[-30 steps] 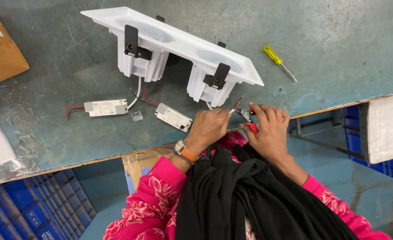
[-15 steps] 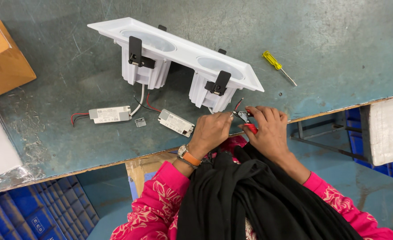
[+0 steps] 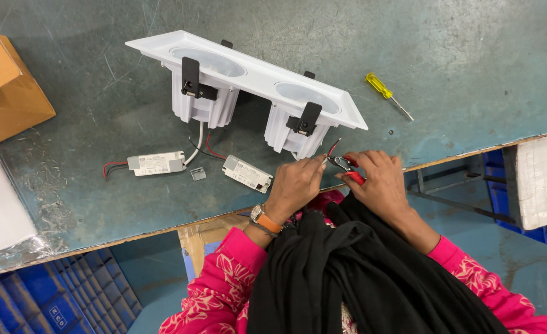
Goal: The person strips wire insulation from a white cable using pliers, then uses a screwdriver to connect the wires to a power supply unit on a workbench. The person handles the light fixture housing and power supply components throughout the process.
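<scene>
We are working at the near edge of the bench, just in front of the white twin downlight housing; our two hands are meeting there, close together, over the thin red and black wires coming off the housing's right-hand can; the right hand is gripping a small red-handled cutting tool, its nose pointing at the wire ends, while the left hand is pinching toward the same spot, though we cannot tell whether its fingers are actually closing on a wire; judging from this, we are doing best by keeping the wire taut and steady with the left and squeezing gently with the right; the bench is a scuffed grey-green sheet; a cardboard box is sitting far left; two small white driver boxes are lying between, and a yellow-handled screwdriver is resting far right; blue crates are standing on the floor below.
</scene>
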